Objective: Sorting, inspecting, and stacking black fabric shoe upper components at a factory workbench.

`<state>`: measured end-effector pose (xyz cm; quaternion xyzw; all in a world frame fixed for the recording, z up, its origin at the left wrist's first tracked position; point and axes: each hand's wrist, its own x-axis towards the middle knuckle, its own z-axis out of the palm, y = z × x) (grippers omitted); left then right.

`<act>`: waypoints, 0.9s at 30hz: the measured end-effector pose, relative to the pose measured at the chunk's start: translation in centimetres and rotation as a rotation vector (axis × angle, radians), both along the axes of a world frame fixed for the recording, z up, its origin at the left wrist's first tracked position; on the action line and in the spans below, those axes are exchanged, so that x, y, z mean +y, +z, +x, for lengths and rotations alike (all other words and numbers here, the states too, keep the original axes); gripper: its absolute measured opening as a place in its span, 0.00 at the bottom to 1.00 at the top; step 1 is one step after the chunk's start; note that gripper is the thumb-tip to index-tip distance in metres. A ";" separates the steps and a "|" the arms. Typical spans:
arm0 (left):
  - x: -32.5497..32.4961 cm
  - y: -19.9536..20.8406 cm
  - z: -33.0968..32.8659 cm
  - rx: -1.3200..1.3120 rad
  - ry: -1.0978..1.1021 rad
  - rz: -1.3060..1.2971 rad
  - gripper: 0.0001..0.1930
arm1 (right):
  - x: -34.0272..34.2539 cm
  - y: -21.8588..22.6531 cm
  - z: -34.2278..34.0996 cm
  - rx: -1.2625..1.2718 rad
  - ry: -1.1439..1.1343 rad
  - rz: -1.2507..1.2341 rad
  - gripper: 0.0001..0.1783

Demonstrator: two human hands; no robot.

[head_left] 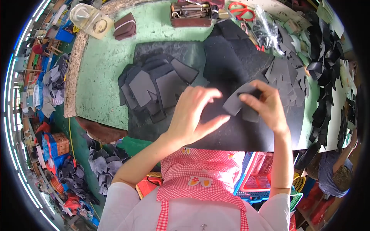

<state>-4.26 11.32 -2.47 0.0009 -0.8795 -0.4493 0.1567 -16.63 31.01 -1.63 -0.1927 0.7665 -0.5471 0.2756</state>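
Note:
Between the thumb and fingers of my right hand (269, 106) is a dark grey notched cut piece (233, 103), of leather or a similar sheet material. It is raised over a black mat (219, 136) on the table. My left hand (189, 113) is empty, its thumb and fingers apart, just left of the piece. A loose heap of similar grey cut pieces (141, 87) lies on the mat left of my left hand. More notched pieces (283, 73) overlap in a spread beyond my right hand. A larger black sheet (222, 57) lies behind both hands.
On the green table's far side stand a tool box (190, 20), a banded brown stack (125, 26) and a clear plastic holder (90, 21). Red-handled scissors (242, 10) and a plastic bag (266, 32) lie at far right. Black strips (322, 84) hang at right, near another person (335, 175).

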 end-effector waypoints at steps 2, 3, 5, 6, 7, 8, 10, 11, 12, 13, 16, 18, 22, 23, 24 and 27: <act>-0.2 -0.4 -0.3 -0.121 -0.071 -0.007 0.09 | -0.7 -0.4 1.6 0.014 0.098 0.028 0.12; -0.1 -0.6 -0.2 -0.225 -0.065 0.144 0.08 | -1.0 -0.1 2.1 -0.147 0.030 -0.045 0.12; -0.3 -0.5 0.1 -0.335 -0.031 0.360 0.09 | -0.8 0.0 2.1 -0.309 -0.037 -0.116 0.12; -0.6 -0.5 0.4 -0.345 -0.005 0.424 0.10 | 0.0 -0.1 1.8 -0.364 0.029 -0.011 0.12; -1.2 -0.8 0.9 -0.360 -0.035 0.387 0.11 | 0.4 -0.2 1.7 -0.417 0.095 0.094 0.12; -1.5 -1.2 1.1 -0.366 -0.035 0.388 0.11 | 0.1 -0.2 2.0 -0.423 0.094 0.094 0.12; -1.6 -1.6 1.3 -0.467 -0.032 0.275 0.10 | -0.7 0.0 2.7 -0.259 0.015 0.166 0.11; -1.5 -1.7 1.3 -0.471 -0.032 0.276 0.10 | -0.8 0.0 2.8 -0.264 0.015 0.167 0.11; -1.5 -1.9 1.2 -0.465 -0.038 0.207 0.10 | -0.9 -0.2 2.8 -0.235 0.018 0.228 0.11; -1.6 -2.0 1.0 -0.458 -0.044 0.137 0.10 | -1.0 -0.3 2.9 -0.207 0.020 0.289 0.10; -1.6 -2.1 0.7 -0.481 -0.066 0.117 0.10 | -1.0 -0.5 3.1 -0.114 0.039 0.300 0.11; -1.6 -1.9 0.4 -0.482 -0.077 0.082 0.11 | -1.0 -0.6 3.3 -0.084 0.034 0.307 0.11; -1.4 -2.3 0.1 -0.277 -0.099 -0.308 0.10 | -1.7 0.1 3.3 0.243 0.157 0.590 0.10; -1.3 -2.0 0.1 -0.276 -0.099 -0.311 0.10 | -1.6 0.0 3.4 0.244 0.156 0.587 0.10; -1.1 -1.4 0.0 -0.333 -0.065 -0.345 0.13 | -1.6 -0.2 3.4 0.408 0.091 0.546 0.13; -0.3 -0.6 -0.4 -0.248 -0.010 -0.396 0.27 | -1.7 -0.8 3.5 0.691 0.036 0.406 0.20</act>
